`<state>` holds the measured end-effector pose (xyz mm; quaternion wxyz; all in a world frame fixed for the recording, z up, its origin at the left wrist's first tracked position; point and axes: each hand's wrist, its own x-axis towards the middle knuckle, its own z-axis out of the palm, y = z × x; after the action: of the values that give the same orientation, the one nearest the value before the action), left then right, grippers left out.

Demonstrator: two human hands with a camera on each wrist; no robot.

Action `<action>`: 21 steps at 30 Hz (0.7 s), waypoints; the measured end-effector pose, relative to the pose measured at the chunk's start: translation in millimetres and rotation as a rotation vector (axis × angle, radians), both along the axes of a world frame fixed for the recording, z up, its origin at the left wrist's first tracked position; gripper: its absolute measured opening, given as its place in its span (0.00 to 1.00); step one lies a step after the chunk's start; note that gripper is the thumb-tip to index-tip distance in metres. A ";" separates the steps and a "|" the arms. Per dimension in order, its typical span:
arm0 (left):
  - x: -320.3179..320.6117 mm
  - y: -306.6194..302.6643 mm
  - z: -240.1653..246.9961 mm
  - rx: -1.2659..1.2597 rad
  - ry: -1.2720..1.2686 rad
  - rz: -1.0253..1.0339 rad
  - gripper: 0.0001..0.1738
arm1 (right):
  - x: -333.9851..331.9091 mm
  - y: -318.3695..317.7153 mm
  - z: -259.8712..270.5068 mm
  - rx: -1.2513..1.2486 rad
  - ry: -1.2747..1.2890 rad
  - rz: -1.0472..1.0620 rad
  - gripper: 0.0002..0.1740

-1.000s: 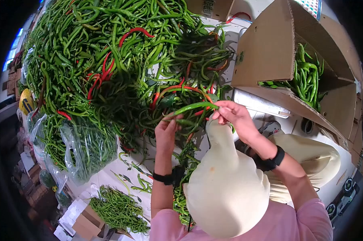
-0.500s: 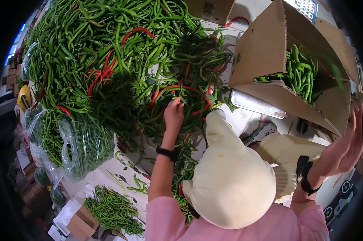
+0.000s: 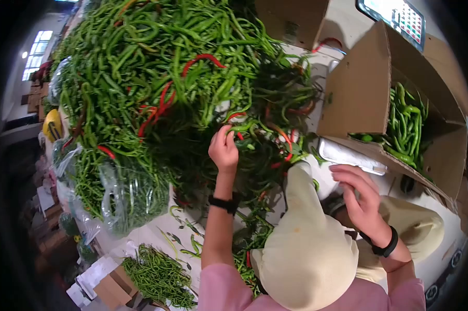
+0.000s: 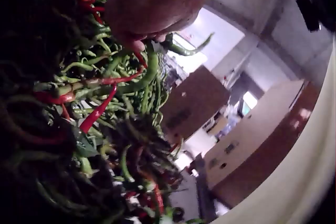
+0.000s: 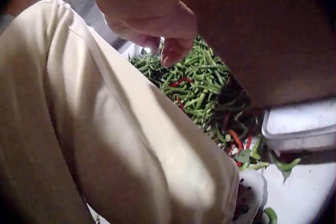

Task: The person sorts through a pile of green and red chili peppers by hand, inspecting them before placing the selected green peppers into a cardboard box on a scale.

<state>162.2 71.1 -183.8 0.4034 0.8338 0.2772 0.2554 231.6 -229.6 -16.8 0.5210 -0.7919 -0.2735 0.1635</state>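
Note:
My left hand (image 3: 224,150) pinches a green pepper (image 3: 242,127) at the near side of the large pepper heap (image 3: 156,46). In the left wrist view, a curved pepper (image 4: 190,51) sticks out past the fingers of that hand (image 4: 155,3). Above the raised knee, my right hand (image 3: 359,199) has its fingers loosely bent and holds nothing. The right wrist view shows this hand (image 5: 147,11) beside the light trouser leg (image 5: 136,129), in front of the heap. Green peppers (image 3: 406,124) lie inside the tilted cardboard box (image 3: 355,83) at the right.
A metal tray (image 3: 350,155) extends from under the box. A clear bag of peppers (image 3: 133,197) lies at left, with a smaller pile (image 3: 158,274) below. Another carton (image 3: 291,20) and a scale with a keypad (image 3: 400,20) stand at the back.
My right hand let go of a green pepper, which blurred over the box, and has come back from the far right to the knee. My left hand now pinches another pepper. The view has shifted.

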 end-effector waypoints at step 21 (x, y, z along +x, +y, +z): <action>-37.4 -40.5 30.1 -1.578 -0.356 0.051 0.19 | 20.3 81.7 -134.6 0.325 1.398 0.129 0.17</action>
<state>124.8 30.5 -153.6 0.9050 0.2437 0.3266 0.1225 251.9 -147.9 -151.3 0.6748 -0.3966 0.0567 0.6199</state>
